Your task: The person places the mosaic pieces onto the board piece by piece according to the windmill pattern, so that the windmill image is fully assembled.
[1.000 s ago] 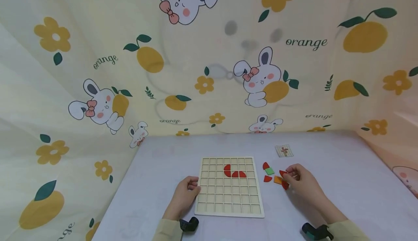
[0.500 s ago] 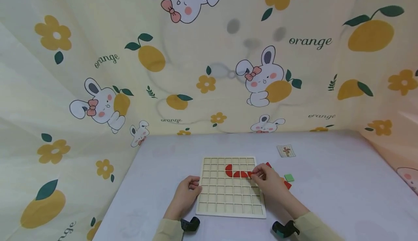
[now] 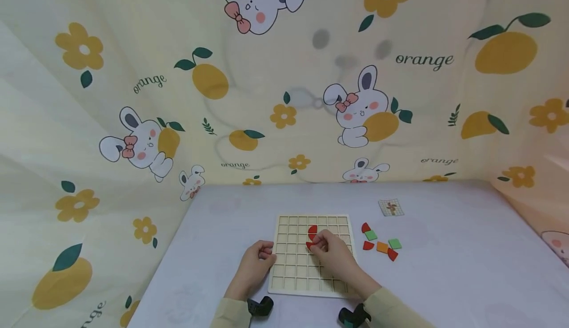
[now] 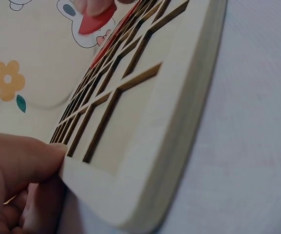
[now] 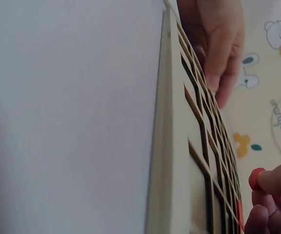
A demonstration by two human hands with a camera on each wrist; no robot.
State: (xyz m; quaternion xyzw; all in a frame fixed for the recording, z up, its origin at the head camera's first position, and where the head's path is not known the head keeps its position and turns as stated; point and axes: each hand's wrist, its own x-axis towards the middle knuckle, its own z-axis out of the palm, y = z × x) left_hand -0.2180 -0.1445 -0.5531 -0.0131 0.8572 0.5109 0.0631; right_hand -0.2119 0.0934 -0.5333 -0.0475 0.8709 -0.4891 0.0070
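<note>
A pale wooden grid board [image 3: 289,274] lies on the table. My left hand [image 3: 252,268] holds its left edge, and in the left wrist view the thumb [image 4: 30,158] presses on the rim with the fingers beneath. Over the board's middle, my right hand [image 3: 340,261] pinches a red quarter-circle tile [image 3: 309,245] between thumb and fingertips. The left wrist view shows this held tile [image 4: 97,22] raised above the grid. Two red tiles [image 3: 313,229] sit in cells just beyond the right fingers; the hand hides the cells to their right.
Right of the board lie loose tiles: several red quarter circles [image 3: 368,245], an orange square [image 3: 382,247] and two green squares [image 3: 394,243]. A small printed pattern card [image 3: 391,208] lies behind them. A patterned curtain [image 3: 266,71] stands along the table's far edge [image 3: 311,184].
My right hand has carried a red tile from the loose tiles leftward, past the board's right side, to over its middle. The left hand stays on the board's edge.
</note>
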